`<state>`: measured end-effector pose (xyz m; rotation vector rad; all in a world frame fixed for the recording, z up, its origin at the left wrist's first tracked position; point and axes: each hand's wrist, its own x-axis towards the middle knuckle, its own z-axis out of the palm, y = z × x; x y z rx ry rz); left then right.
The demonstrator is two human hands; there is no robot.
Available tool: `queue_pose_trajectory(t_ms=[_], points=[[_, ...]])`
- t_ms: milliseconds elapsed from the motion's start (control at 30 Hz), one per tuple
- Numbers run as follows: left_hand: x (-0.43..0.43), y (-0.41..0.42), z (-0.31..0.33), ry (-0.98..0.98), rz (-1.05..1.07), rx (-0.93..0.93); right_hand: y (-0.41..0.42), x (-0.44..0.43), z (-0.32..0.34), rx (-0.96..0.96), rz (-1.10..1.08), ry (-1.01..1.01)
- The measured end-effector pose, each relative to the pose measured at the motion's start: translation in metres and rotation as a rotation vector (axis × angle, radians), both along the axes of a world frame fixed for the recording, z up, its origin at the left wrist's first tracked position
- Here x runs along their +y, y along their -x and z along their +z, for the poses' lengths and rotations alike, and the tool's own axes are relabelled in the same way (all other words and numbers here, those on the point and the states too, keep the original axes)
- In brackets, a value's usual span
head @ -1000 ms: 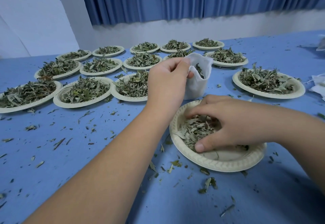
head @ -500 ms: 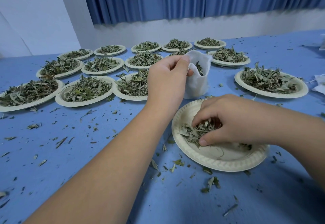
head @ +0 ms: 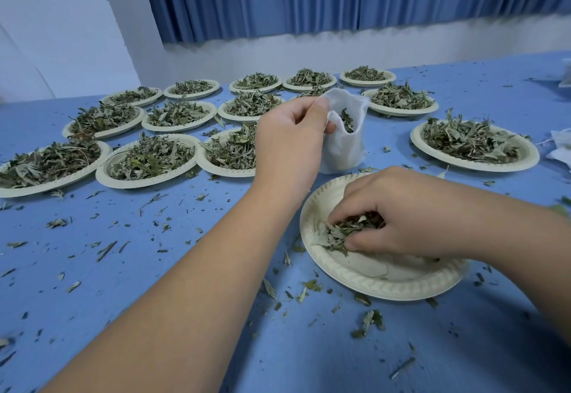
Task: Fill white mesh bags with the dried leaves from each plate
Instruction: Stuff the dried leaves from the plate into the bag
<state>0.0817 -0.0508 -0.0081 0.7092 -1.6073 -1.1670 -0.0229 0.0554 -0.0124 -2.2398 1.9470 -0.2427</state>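
My right hand is curled around a clump of dried leaves, fingertips and thumb closing on it from both sides. My palm covers the back of the clump, so I cannot tell how much I have. The clump lies on the paper plate under that hand, and the near part of the plate is almost bare.

My left hand, just beyond and to the left of the right, pinches the rim of the white mesh bag between thumb and fingers. The bag's mouth is open towards me, and a few leaves show inside. Its left edge is hidden behind my fingers, and its bottom dips behind the plate's far rim.

My left wrist cuts off the nearest full plate. More heaped plates spread out to the left of and beyond that hand, and another large plate lies beyond my right forearm. Loose leaf bits litter the blue table around both arms. Far right, something white is cropped by the edge; I cannot make out what it is.
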Motion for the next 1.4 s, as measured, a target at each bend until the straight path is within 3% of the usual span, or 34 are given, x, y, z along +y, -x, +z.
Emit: queue_pose_trajectory(t_ms=[333, 800, 967, 1167, 1400], points=[[0.002, 0.002, -0.004, 0.078, -0.004, -0.019, 0.007, 0.0, 0.002, -0.052, -0.079, 0.001], [0.003, 0.01, -0.01, 0.196, 0.012, -0.088, 0.031, 0.023, 0.045, -0.529, -0.067, 0.098], [0.007, 0.014, -0.013, 0.258, 0.023, -0.118, 0.034, 0.028, 0.054, -0.563, -0.106, 0.239], [0.012, 0.016, -0.014, 0.336, 0.021, -0.165, 0.04, 0.032, 0.058, -0.579, -0.304, 0.359], [0.018, 0.017, -0.011, 0.307, -0.045, -0.199, 0.035, 0.03, 0.057, -0.393, -0.401, 0.364]])
